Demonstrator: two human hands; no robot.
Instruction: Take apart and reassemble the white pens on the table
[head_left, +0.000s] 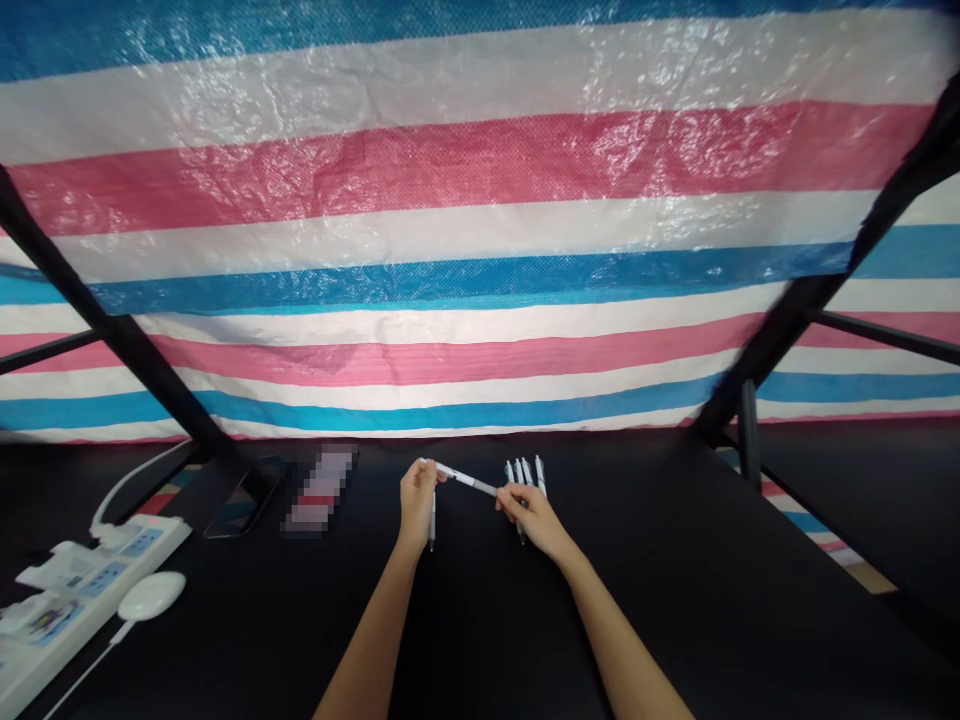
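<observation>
Between my two hands a white pen [469,481] is stretched, slanting down to the right, with a grey grip section near the right end. My left hand [418,500] pinches its left end. At the other end, the fingertips of my right hand [531,515] are closed on the grey part. Beneath my left hand another pen [432,525] lies on the black table [480,610], partly covered by the fingers. Several white pens [527,468] lie side by side just beyond my right hand, their lower parts mostly hidden by it.
On the left are a white power strip [112,580] with plugs and cables, a round white charger [152,597], a dark phone [244,500] and a blurred-out item [322,490]. A striped sheet [480,350] hangs behind, between black frame bars [795,310].
</observation>
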